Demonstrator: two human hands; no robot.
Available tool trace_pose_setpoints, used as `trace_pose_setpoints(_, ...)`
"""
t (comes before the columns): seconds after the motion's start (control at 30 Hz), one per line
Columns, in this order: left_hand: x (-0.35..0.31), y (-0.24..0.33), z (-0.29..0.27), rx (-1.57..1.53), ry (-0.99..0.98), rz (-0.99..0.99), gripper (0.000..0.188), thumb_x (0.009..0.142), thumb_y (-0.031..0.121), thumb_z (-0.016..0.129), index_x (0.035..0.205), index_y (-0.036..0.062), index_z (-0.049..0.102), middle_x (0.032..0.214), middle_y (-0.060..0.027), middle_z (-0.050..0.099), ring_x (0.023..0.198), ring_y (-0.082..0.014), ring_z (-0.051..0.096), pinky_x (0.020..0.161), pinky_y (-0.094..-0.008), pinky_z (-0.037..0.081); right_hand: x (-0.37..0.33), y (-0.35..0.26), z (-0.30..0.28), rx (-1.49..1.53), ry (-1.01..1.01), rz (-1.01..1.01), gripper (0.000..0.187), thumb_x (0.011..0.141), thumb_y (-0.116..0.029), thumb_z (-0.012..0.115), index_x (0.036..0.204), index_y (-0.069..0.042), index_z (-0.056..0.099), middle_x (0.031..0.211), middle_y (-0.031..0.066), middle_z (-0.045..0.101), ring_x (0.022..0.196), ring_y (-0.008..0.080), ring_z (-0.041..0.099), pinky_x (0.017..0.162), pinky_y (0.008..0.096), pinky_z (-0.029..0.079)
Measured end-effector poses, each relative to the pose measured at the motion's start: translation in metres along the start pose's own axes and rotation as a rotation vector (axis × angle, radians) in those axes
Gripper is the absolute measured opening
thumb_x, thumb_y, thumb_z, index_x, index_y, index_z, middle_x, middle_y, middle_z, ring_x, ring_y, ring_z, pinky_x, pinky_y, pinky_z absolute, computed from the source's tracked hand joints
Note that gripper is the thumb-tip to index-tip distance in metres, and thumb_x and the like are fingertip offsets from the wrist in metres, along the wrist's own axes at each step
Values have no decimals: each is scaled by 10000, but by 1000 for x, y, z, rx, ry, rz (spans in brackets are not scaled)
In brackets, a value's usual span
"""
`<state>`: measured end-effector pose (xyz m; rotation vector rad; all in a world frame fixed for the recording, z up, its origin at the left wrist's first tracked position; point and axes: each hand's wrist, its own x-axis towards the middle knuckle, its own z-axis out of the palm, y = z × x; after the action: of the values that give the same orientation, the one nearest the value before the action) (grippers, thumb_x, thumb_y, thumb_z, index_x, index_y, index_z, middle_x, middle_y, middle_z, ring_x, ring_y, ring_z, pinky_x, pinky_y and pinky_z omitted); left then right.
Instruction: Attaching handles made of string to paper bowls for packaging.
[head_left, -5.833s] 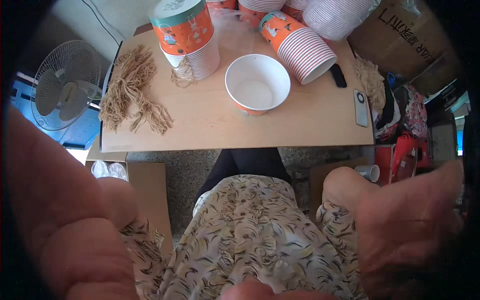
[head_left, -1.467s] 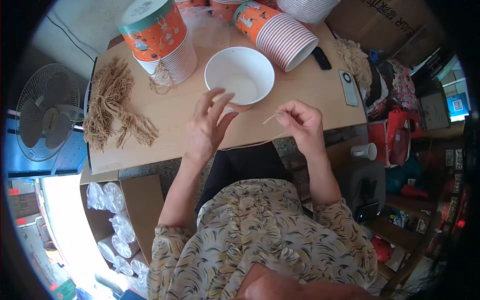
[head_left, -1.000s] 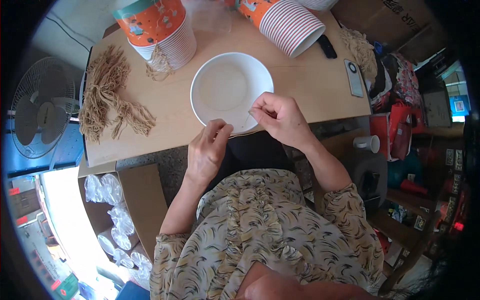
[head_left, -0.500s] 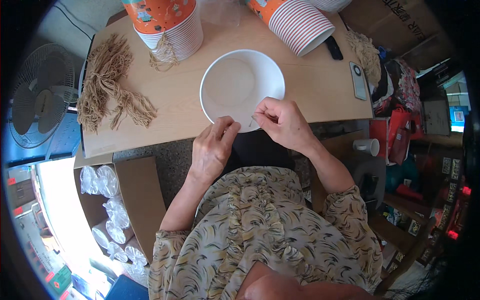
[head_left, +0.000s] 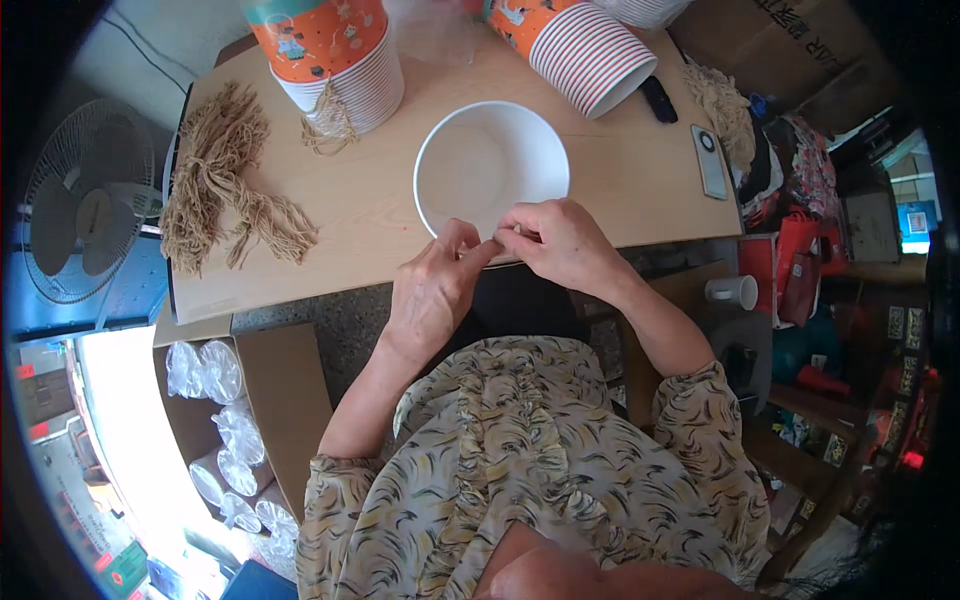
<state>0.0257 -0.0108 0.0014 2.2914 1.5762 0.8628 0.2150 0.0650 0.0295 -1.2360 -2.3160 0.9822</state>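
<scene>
A white paper bucket (head_left: 470, 165) stands at the table's front edge with its open mouth toward me. My left hand (head_left: 437, 280) is at its near rim, fingers bent and the thumb pointing right, closed on the rim. Opposite, my right hand (head_left: 565, 243) pinches something small against the same rim. A tiny pale bit shows between its fingers; its kind is too small to tell. The fingertips of both hands nearly meet. A bundle of tan knotted cords (head_left: 215, 170) lies on the left of the table.
Orange-patterned paper buckets stand stacked (head_left: 335, 75) at the back left; another stack (head_left: 590, 60) lies tilted at the back right. A phone (head_left: 709, 160) and a black object (head_left: 658, 100) lie on the right. Below left, a carton (head_left: 280, 400) holds plastic-wrapped goods; a fan (head_left: 90, 210) stands beyond.
My right hand has moved slightly left and my left hand slightly right, so their fingertips have come together at the bucket's near rim. The whole view has shifted a little.
</scene>
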Motion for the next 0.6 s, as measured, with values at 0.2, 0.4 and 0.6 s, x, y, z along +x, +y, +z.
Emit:
trace_pose_setpoints(0.2, 11, 4, -6, -10, 26, -56, 250, 858, 40, 655, 1051, 185, 722, 940, -47, 595, 712, -272, 681, 587, -399, 563, -3, -1, -18, 146, 51, 13, 178, 895, -145, 692, 976, 12, 670, 724, 120, 688, 654, 216, 651, 599, 335, 505)
trace_pose_setpoints(0.4, 22, 2, -9, -141, 65, -129, 209, 893, 75, 668, 1069, 171, 729, 926, -76, 621, 714, -314, 682, 597, -422, 557, -25, 31, 2, 450, 115, 198, 154, 895, -80, 719, 1010, 20, 697, 807, -26, 657, 684, 14, 552, 597, 189, 458)
trace_pose_setpoints(0.6, 20, -1, -5, -161, 94, -138, 211, 897, 75, 674, 1081, 161, 732, 928, -85, 630, 717, -321, 685, 604, -426, 549, -11, 24, 46, 811, 257, 245, 136, 906, -128, 728, 891, 7, 728, 758, -59, 636, 682, 6, 516, 577, 197, 418)
